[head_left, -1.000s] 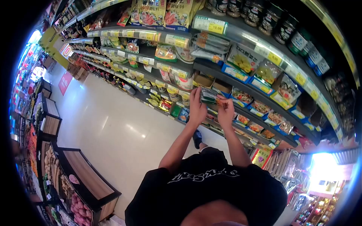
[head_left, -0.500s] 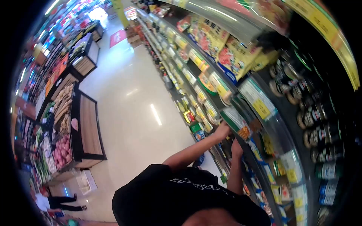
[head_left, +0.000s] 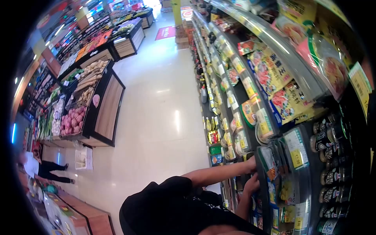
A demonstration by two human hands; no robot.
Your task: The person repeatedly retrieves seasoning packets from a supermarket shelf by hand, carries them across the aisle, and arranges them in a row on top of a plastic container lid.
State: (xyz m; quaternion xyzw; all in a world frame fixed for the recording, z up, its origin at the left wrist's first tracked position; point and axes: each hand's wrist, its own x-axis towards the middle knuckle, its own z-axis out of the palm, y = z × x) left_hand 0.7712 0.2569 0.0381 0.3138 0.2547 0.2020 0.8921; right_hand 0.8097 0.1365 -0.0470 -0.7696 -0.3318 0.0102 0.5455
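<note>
Head view: left hand (head_left: 252, 163), right hand (head_left: 252, 184) near packet (head_left: 268, 161); flat, glossy

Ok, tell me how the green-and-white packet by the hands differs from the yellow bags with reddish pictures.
The packet shows green, white and an orange patch; the yellow bags show yellow with reddish pictures. The packet is close to the left hand; the yellow bags are farther off. The packet looks smaller than either of the yellow bags. Both are printed packages.
</note>
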